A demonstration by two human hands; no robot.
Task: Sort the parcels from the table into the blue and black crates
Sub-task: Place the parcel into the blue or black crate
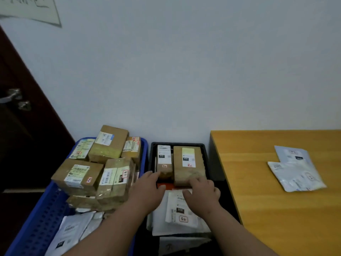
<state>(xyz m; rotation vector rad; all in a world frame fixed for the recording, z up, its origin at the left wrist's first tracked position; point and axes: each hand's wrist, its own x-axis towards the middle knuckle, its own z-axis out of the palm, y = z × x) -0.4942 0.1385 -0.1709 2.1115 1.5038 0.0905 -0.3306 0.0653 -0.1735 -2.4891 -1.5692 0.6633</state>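
The blue crate point(41, 220) at the left is piled with taped cardboard boxes point(79, 174) and white mailers point(71, 230). Beside it, the black crate point(178, 144) holds a narrow cardboard box point(163, 159), a larger cardboard box point(188, 163), an orange item point(167, 186) and white mailers point(181, 209). Both hands reach into the black crate. My left hand point(147, 191) lies flat, its straight fingertips touching the narrow box's near end. My right hand point(203, 193) has its fingers bent over the larger box's near end, thumb spread below. Two white mailers point(295, 172) lie on the wooden table point(273, 215).
A pale wall stands directly behind both crates and the table. A dark door point(27, 126) with a metal handle point(13, 97) is at the far left. The table's left edge runs right next to the black crate.
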